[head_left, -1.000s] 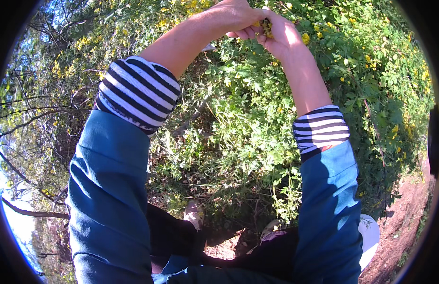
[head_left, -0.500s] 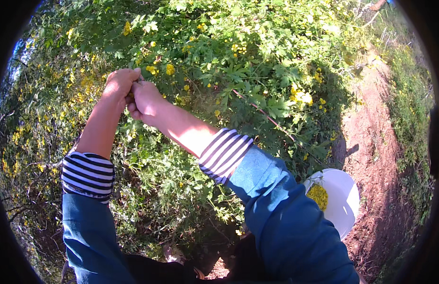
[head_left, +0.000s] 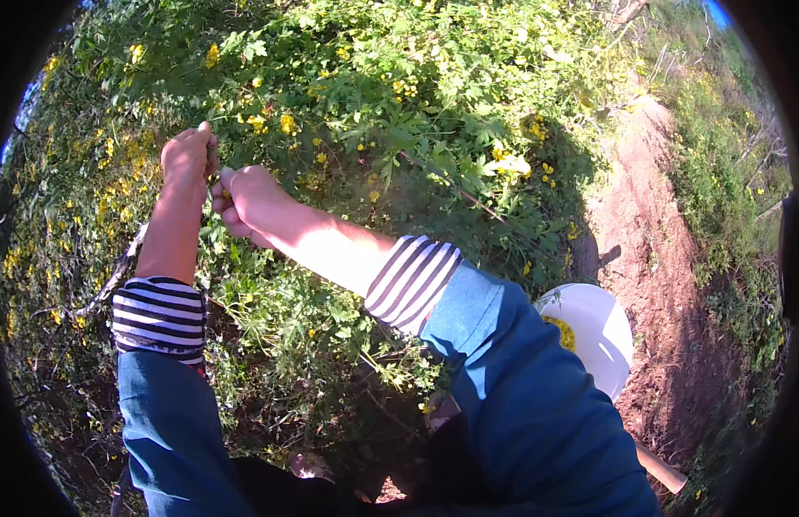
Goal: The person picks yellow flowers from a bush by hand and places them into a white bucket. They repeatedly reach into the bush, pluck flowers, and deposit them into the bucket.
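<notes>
My left hand [head_left: 186,158] is closed among the yellow-flowered plants at the upper left, its thumb raised against the fingers. Close beside it, a little lower and to the right, my right hand [head_left: 255,200] is curled with its fingers bent inward. A small gap lies between the two hands. Whatever the fingers pinch is too small and shaded to name. Yellow flower clusters [head_left: 287,124] grow on leafy green stems just to the right of and beyond the hands. A white bucket [head_left: 608,332] stands at the right, partly behind my right sleeve, with picked yellow flowers [head_left: 561,333] inside.
A reddish dirt path [head_left: 642,198] runs along the right side. Near the lower right, a wooden handle [head_left: 661,470] sticks out past my sleeve. A grey branch [head_left: 115,280] lies by my left forearm, and a thin reddish stem [head_left: 455,185] slants through the leaves.
My hands were together and have come slightly apart. The view has shifted, so the bucket and plants sit farther left, and the wooden handle now shows.
</notes>
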